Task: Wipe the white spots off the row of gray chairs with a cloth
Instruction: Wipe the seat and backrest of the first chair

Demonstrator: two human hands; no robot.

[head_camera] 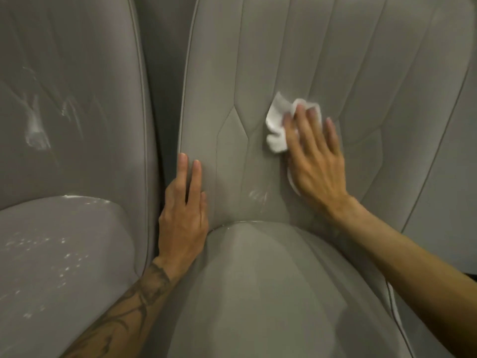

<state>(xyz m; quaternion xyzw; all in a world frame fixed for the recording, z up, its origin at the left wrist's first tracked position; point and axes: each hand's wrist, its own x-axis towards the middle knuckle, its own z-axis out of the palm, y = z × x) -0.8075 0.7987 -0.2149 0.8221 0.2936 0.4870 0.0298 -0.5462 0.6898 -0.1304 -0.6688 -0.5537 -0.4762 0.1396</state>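
Observation:
Two gray padded chairs stand side by side. My right hand (313,153) presses a crumpled white cloth (277,125) flat against the backrest (258,73) of the middle chair. A faint white smear (258,196) shows low on that backrest, just above the seat cushion (258,293). My left hand (184,215) lies flat with fingers apart on the backrest's left edge, holding nothing. The left chair's backrest (77,73) carries white streaks (34,125), and its seat (51,267) is speckled with white spots (69,257).
A dark narrow gap (165,99) runs between the two chairs. At the far right, the edge of another gray chair (454,177) is visible. Both forearms reach in from the bottom of the view.

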